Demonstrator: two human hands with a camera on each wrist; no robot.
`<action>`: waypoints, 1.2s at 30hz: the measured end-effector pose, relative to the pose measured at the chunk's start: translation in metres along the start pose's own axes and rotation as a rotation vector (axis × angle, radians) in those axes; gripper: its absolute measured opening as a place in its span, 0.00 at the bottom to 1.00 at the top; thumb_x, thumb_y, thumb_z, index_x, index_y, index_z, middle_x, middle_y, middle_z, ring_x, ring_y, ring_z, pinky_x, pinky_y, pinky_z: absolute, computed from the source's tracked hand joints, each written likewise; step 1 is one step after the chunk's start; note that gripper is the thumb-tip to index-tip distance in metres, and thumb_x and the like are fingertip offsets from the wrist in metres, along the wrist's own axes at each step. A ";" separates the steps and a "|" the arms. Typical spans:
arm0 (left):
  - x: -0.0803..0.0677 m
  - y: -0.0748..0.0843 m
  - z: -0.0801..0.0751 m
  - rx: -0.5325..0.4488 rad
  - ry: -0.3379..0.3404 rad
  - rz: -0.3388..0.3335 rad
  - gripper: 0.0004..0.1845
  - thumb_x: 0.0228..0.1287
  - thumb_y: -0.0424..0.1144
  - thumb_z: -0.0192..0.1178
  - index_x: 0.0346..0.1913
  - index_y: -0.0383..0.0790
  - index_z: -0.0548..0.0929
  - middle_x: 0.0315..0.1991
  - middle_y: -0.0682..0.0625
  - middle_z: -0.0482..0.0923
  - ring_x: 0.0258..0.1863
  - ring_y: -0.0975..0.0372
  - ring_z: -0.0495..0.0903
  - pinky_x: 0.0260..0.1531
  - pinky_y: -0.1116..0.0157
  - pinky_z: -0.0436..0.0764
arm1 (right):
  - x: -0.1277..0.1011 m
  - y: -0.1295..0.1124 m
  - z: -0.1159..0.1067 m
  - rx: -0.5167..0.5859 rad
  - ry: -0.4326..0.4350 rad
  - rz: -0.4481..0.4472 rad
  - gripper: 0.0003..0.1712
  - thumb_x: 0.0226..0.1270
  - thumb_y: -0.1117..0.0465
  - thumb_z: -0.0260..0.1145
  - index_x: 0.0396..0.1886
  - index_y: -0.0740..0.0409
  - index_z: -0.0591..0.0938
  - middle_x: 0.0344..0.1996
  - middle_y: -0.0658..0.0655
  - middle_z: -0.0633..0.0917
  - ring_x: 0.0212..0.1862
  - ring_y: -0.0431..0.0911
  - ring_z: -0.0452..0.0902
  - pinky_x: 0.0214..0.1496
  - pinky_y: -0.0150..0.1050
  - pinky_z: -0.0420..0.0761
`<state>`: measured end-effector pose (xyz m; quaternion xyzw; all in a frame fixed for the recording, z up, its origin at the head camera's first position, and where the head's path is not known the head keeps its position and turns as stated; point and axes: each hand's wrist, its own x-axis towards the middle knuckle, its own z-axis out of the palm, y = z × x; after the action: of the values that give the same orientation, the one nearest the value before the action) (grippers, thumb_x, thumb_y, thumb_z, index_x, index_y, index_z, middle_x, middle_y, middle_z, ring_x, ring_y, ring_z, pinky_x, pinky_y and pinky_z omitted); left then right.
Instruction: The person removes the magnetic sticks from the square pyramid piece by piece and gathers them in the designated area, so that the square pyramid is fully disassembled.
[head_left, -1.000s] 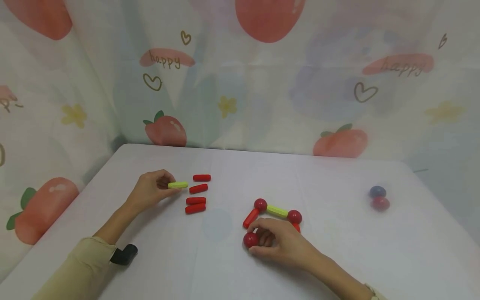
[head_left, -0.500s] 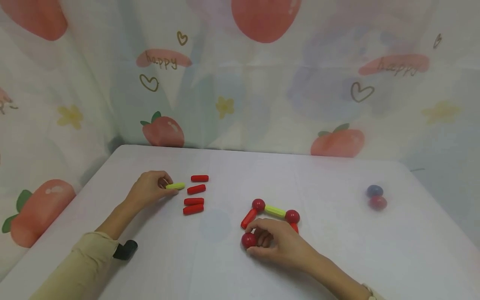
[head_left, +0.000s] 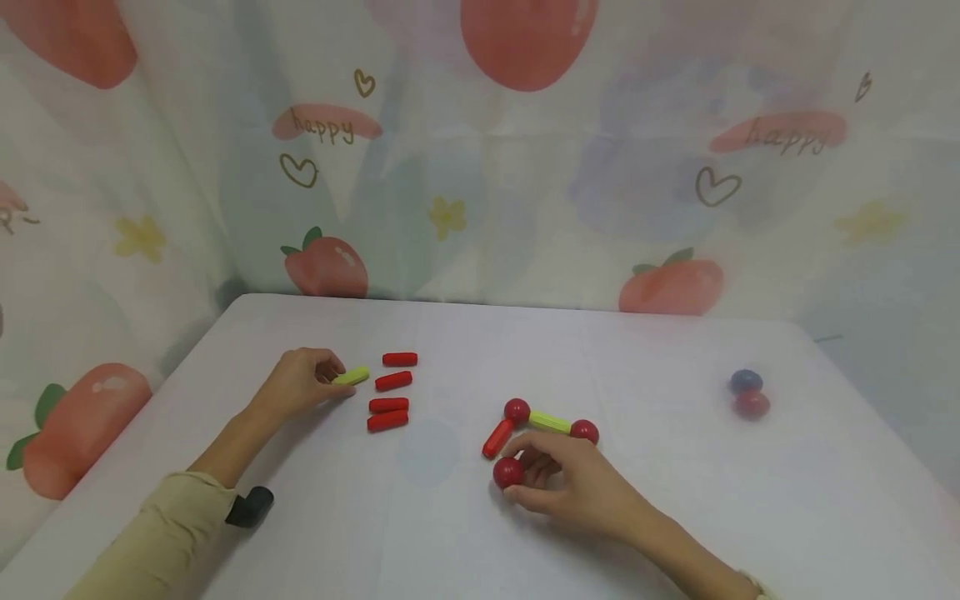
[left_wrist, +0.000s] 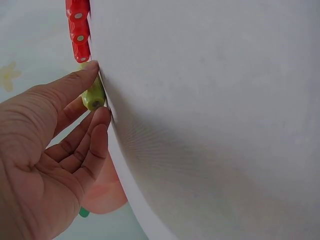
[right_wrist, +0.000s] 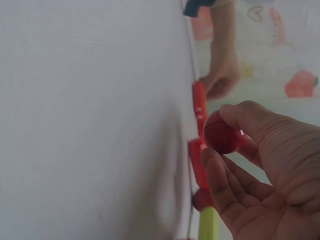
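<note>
While the right hand pinches the red ball just above the worktop, it should bring it gently to the red stick's free end so the shape stays put. Over by the four loose red sticks, the left hand pinches a green stick.

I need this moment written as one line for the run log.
left hand: pinches green stick | right hand: holds red ball | nearby: four red sticks, ball-and-stick chain | surface: white table
</note>
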<state>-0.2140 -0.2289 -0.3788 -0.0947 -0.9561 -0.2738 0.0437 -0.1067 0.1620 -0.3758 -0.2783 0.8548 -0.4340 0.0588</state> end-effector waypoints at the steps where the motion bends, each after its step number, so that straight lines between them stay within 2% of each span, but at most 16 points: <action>1: 0.000 0.000 0.000 -0.003 0.001 0.003 0.13 0.57 0.37 0.76 0.41 0.34 0.86 0.36 0.43 0.86 0.38 0.53 0.83 0.43 0.54 0.85 | -0.002 0.000 -0.005 -0.008 0.017 0.007 0.18 0.61 0.58 0.78 0.48 0.42 0.82 0.36 0.42 0.85 0.39 0.38 0.82 0.45 0.34 0.84; 9: -0.001 0.001 0.001 0.004 0.003 -0.006 0.14 0.57 0.37 0.76 0.42 0.33 0.86 0.37 0.42 0.86 0.39 0.51 0.83 0.44 0.53 0.86 | -0.027 0.010 -0.046 -0.077 0.154 0.057 0.21 0.61 0.56 0.79 0.52 0.48 0.82 0.38 0.44 0.86 0.36 0.39 0.82 0.42 0.33 0.85; 15: -0.002 0.002 0.001 0.017 -0.018 -0.021 0.16 0.57 0.38 0.76 0.44 0.33 0.85 0.39 0.41 0.86 0.40 0.50 0.84 0.43 0.54 0.86 | -0.049 0.025 -0.078 -0.207 0.276 0.099 0.22 0.60 0.59 0.79 0.53 0.52 0.82 0.40 0.47 0.87 0.36 0.37 0.82 0.42 0.28 0.84; 21: -0.005 0.012 -0.003 0.107 -0.031 -0.019 0.20 0.58 0.40 0.76 0.48 0.33 0.83 0.42 0.38 0.86 0.43 0.48 0.84 0.43 0.52 0.86 | -0.071 0.048 -0.111 -0.310 0.302 0.276 0.24 0.63 0.56 0.77 0.56 0.57 0.81 0.42 0.53 0.88 0.37 0.37 0.84 0.40 0.24 0.82; 25: -0.009 0.026 -0.005 0.129 -0.023 0.009 0.19 0.60 0.40 0.74 0.50 0.34 0.83 0.42 0.39 0.85 0.43 0.48 0.83 0.43 0.53 0.86 | -0.086 0.071 -0.130 -0.400 0.302 0.386 0.25 0.65 0.49 0.75 0.55 0.55 0.80 0.43 0.55 0.89 0.41 0.45 0.88 0.38 0.24 0.81; 27: -0.011 0.037 -0.004 0.134 -0.017 0.046 0.19 0.61 0.40 0.73 0.51 0.34 0.83 0.42 0.41 0.85 0.42 0.50 0.83 0.42 0.54 0.86 | -0.093 0.084 -0.139 -0.420 0.306 0.442 0.27 0.66 0.45 0.74 0.57 0.56 0.79 0.44 0.57 0.89 0.45 0.51 0.88 0.40 0.29 0.84; 30: -0.015 0.055 0.001 0.132 -0.012 0.142 0.18 0.62 0.38 0.73 0.51 0.35 0.83 0.39 0.44 0.84 0.38 0.54 0.82 0.39 0.58 0.86 | -0.101 0.101 -0.150 -0.415 0.296 0.575 0.37 0.66 0.36 0.69 0.62 0.57 0.76 0.50 0.62 0.88 0.52 0.59 0.85 0.48 0.45 0.87; 33: -0.021 0.072 0.011 0.128 0.010 0.294 0.16 0.61 0.37 0.73 0.49 0.37 0.84 0.38 0.46 0.85 0.37 0.55 0.83 0.39 0.59 0.86 | -0.107 0.110 -0.159 -0.406 0.292 0.656 0.44 0.66 0.31 0.65 0.65 0.62 0.73 0.55 0.68 0.84 0.56 0.66 0.81 0.52 0.61 0.82; 36: -0.025 0.089 0.023 0.117 0.004 0.434 0.15 0.61 0.36 0.74 0.48 0.39 0.84 0.39 0.48 0.86 0.38 0.57 0.84 0.39 0.62 0.86 | -0.113 0.116 -0.164 -0.433 0.309 0.664 0.44 0.67 0.32 0.65 0.64 0.64 0.73 0.55 0.72 0.83 0.56 0.68 0.79 0.52 0.64 0.81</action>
<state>-0.1718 -0.1471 -0.3557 -0.2948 -0.9276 -0.2023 0.1088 -0.1177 0.3918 -0.3804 0.0747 0.9682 -0.2385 0.0067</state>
